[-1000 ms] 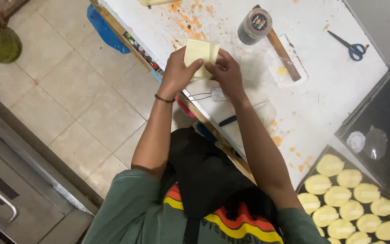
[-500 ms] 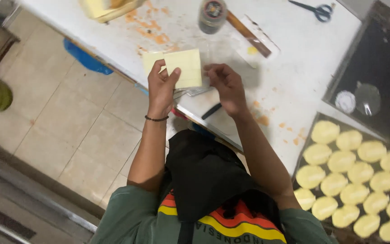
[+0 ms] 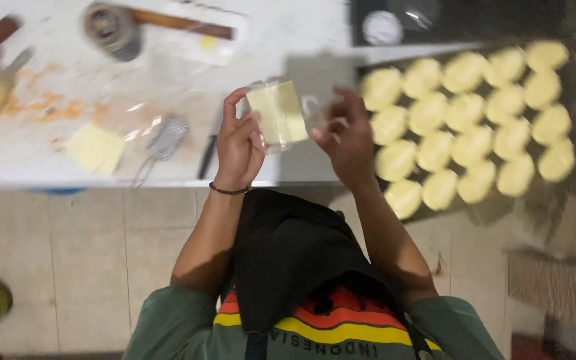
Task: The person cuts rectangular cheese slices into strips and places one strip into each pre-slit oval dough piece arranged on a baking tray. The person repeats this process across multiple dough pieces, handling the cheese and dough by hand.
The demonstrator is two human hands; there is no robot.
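My left hand holds a clear plastic bag with a pale yellow paper sheet inside, raised above the white table's front edge. My right hand grips the bag's right side, where the clear plastic is blurred. A black wristband sits on my left wrist. Just right of my hands, a dark tray carries several round yellow pastries in rows.
On the white table lie another yellow paper square, a dark pen, a small metal item, a tape roll, a wooden-handled tool and orange smears. Tiled floor lies below the table edge.
The view has swung right, so the pastry tray now sits next to my hands. The yellow sheet has lifted off the table and is held between both hands.
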